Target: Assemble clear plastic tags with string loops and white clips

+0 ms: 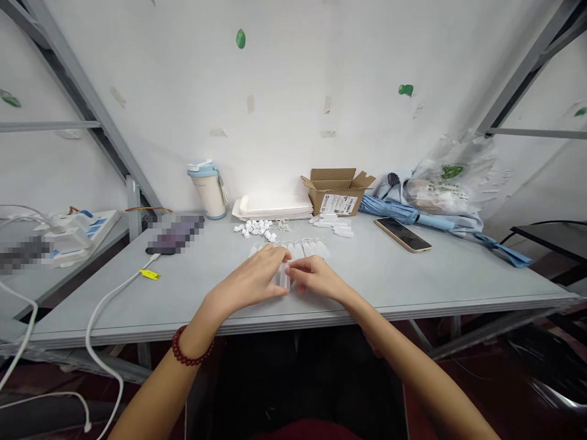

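A small translucent plastic bottle [284, 278] is between my two hands near the front edge of the table. My left hand [252, 276] grips it, thumb at its lower end and fingers curled over the far side. At the bottle's upper right, the fingertips of my right hand [318, 276] are pinched together; whether they hold a small part there is hidden. Just beyond my hands lies a row of similar bottles [316, 248], partly covered by my fingers. Farther back are a heap of small white caps [257, 228], some thin white pieces [287, 226] and several loose bottles [342, 230].
Along the wall stand a cream tumbler [208, 190], a stack of white envelopes [275, 208] and an open cardboard box [334, 198]. To the right lie a phone [403, 234] and a folded blue umbrella [394, 209]. A white cable [110, 292] crosses the left side.
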Motion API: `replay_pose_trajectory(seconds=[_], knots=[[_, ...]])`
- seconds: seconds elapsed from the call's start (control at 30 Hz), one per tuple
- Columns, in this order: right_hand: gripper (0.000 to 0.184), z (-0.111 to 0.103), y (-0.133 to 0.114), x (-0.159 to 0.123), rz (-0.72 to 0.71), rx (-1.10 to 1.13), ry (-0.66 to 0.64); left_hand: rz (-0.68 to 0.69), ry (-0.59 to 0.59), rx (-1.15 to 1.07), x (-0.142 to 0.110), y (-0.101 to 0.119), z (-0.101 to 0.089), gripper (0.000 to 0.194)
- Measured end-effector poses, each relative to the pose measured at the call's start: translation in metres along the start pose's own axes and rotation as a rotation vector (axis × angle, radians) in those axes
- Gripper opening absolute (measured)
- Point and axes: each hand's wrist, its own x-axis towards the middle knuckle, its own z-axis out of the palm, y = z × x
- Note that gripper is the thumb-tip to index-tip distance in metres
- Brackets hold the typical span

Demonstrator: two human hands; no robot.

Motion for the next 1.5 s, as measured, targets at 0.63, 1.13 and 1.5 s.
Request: replay_pose_trajectory(seconds=[0.63,1.13,1.5], knots=[[0.024,0.006,0.008,-0.002,-0.098,-0.530,-0.028,-0.118,-0.070,0.159,0.000,-0.005,0.009,0.027],[0.030,0.003,0.010,0.001,-0.123,-0.530,-0.088,-0.143,-0.206,0.179,0.002,-0.006,0.005,0.029],[0.040,0.001,0.009,0.002,-0.104,-0.500,-0.106,-0.183,-0.304,0.122,-0.003,-0.013,-0.002,0.053]])
